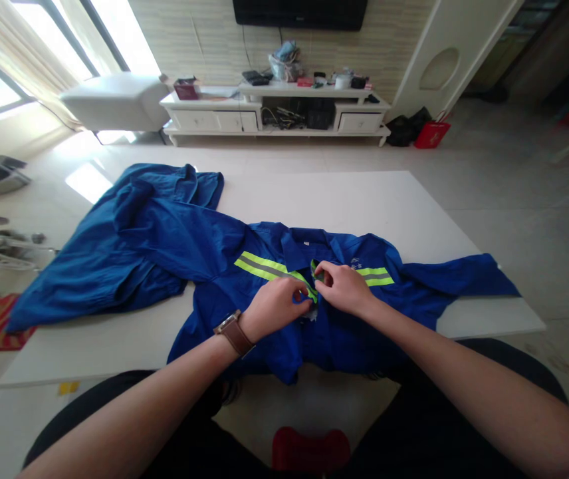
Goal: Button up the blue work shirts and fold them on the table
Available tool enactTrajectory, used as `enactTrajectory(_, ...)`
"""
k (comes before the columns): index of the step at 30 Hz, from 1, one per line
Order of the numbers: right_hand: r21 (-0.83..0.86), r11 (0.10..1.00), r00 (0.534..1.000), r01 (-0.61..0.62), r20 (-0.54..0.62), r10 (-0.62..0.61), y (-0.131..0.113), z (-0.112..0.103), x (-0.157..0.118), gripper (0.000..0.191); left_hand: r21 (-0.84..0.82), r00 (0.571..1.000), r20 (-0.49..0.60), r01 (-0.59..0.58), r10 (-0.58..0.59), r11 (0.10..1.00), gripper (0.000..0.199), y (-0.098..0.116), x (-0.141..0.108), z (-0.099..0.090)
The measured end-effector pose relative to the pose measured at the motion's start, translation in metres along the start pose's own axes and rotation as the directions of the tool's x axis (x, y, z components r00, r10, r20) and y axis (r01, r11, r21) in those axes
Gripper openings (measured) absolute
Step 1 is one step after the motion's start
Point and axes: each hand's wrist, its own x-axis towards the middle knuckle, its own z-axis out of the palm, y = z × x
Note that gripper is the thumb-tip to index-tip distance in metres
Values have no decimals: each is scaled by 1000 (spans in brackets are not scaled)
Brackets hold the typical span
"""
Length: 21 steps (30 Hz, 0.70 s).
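A blue work jacket (pixel 264 319) with yellow-green and grey reflective strips lies spread on the white table (pixel 364 193), its collar toward the far side. My left hand (pixel 279 305), below a brown-strapped watch (pixel 233 330), pinches the left front edge of the jacket near the end of its strip. Close beside it, my right hand (pixel 343 286) pinches the facing front edge, where a bit of strip shows folded up. The fingertips hide any fastener there. Blue trousers (pixel 149 226) lie in loose folds on the table's left part, overlapping the jacket's sleeve.
Beyond the table stands a white TV cabinet (pixel 205 121) with small items on it, under a wall-mounted TV (pixel 299 13). A grey-white stool (pixel 115 100) is by the window. A red bag (pixel 431 133) sits on the floor, and a red seat (pixel 309 449) is between the knees.
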Motion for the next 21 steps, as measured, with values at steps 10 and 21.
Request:
enactTrajectory(10, -255, 966, 933, 47, 358, 49, 39, -32, -5, 43, 372, 871, 371, 179, -323, 911, 110, -68, 0, -23)
enactTrajectory(21, -278, 960, 827, -39, 530, 188, 93, -1, 55, 107, 282, 873, 351, 246, -338, 927, 116, -122, 58, -23)
